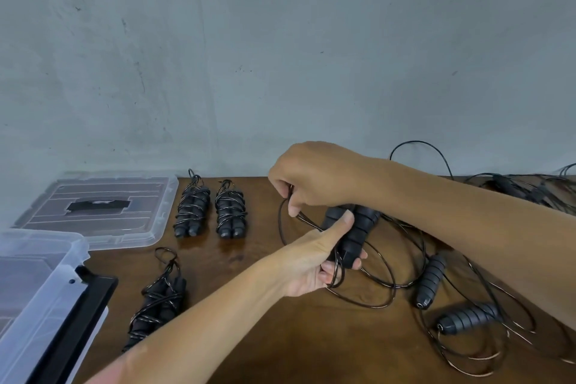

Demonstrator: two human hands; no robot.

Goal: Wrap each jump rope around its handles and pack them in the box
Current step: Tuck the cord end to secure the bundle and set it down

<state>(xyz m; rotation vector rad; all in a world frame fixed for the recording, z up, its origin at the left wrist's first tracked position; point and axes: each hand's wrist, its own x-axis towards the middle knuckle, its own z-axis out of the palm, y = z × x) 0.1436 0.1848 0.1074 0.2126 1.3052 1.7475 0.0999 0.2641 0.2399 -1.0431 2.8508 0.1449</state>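
Wrapping step in hand: left hand [314, 262] gripped the paired handles [352, 232], fingers [355, 262] curled under them, thumb on top. Right hand [314, 178] pinched the cord [307, 221] just above and left of those fingers, with loose loops hanging below. Seemingly called next for carrying the cord round the handles, kept tight. Lay left of the fingers on the tabletop [280, 337]: three wrapped ropes [191, 206], then the open box [37, 290] and lid [103, 206], none packed. Waited to the right: unwrapped handles [431, 280].

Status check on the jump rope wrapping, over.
Left hand grips paired handles. Right hand pinches cord. Three wrapped bundles wait outside box.
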